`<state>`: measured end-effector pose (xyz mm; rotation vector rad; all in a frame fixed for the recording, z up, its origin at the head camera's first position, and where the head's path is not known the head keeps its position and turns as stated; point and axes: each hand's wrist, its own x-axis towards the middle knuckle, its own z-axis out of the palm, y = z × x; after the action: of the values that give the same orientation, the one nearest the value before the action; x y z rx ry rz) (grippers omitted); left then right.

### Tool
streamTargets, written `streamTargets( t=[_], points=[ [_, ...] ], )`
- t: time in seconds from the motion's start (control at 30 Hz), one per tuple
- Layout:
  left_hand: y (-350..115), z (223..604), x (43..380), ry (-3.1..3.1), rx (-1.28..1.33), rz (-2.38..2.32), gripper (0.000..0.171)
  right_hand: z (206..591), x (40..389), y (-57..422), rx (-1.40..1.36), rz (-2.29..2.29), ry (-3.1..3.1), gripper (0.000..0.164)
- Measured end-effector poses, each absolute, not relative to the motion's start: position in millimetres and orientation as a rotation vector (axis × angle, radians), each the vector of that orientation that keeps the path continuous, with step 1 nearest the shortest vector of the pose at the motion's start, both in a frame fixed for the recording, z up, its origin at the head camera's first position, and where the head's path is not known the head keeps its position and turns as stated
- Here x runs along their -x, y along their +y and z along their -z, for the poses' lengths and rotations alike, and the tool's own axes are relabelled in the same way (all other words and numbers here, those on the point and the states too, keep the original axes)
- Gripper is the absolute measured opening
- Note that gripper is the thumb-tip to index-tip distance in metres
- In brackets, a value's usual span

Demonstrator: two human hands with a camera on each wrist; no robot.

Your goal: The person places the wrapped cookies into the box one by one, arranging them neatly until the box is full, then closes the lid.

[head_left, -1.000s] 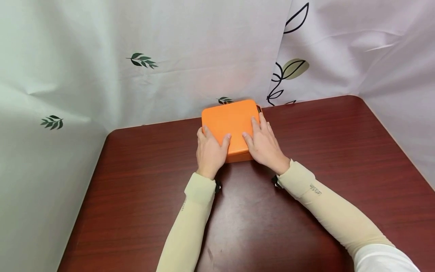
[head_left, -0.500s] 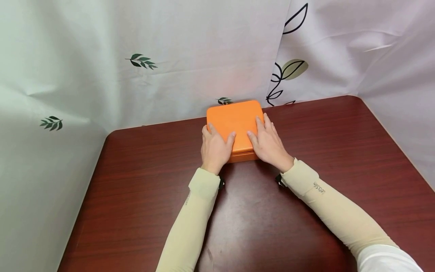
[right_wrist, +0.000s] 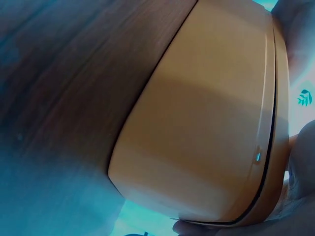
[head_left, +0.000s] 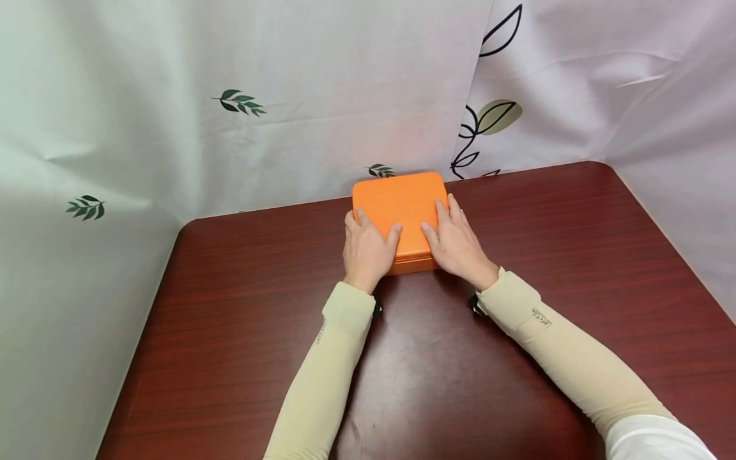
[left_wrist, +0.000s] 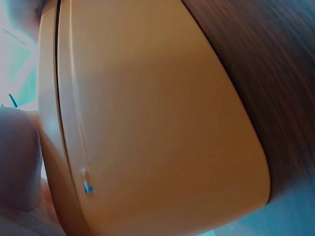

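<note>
An orange box stands near the back edge of the table, with a square orange lid lying over its top. My left hand holds the lid's left side, thumb and index finger on top, other fingers down over the edge. On the opposite side my right hand grips the lid likewise, its thumb on the top face. In both wrist views a thin dark seam runs between the lid and the box's front wall. Whatever the box contains is hidden.
The box sits on a dark red wooden table with rounded back corners. White curtains printed with leaves hang right behind the box and along the table's sides.
Both hands have shifted the lid to the right, covering the dark opening seen earlier at the box's back right corner. The lid then sank slightly and lies more level with the box.
</note>
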<state>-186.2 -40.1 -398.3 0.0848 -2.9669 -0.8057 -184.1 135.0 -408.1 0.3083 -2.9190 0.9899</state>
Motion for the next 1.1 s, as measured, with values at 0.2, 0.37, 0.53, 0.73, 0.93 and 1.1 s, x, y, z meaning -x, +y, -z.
streamTargets(
  t=[0.2, 0.37, 0.53, 0.73, 0.93, 1.1],
  points=[
    [-40.4, 399.3, 188.1, -2.963, -0.084, 0.799, 0.094, 409.4, 186.4, 135.0, -0.315, -0.988, -2.921, 0.065],
    [-41.7, 397.4, 188.5, -2.963, -0.086, 0.795, 0.094, 408.0, 187.2, 134.6, -0.329, -0.991, -2.926, 0.065],
    [-44.0, 396.4, 188.7, -2.961, -0.091, 0.808, 0.094, 406.1, 188.9, 133.8, -0.346, -0.988, -2.937, 0.066],
    [-46.7, 396.0, 188.3, -2.955, -0.101, 0.851, 0.094, 402.8, 190.7, 132.2, -0.351, -0.979, -2.936, 0.067],
    [-48.3, 396.4, 187.5, -2.942, -0.118, 0.858, 0.093, 402.4, 192.2, 130.7, -0.361, -0.979, -2.942, 0.067],
    [-47.7, 397.2, 188.0, -2.958, -0.126, 0.871, 0.094, 403.6, 193.1, 132.0, -0.372, -0.975, -2.938, 0.067]
  ],
)
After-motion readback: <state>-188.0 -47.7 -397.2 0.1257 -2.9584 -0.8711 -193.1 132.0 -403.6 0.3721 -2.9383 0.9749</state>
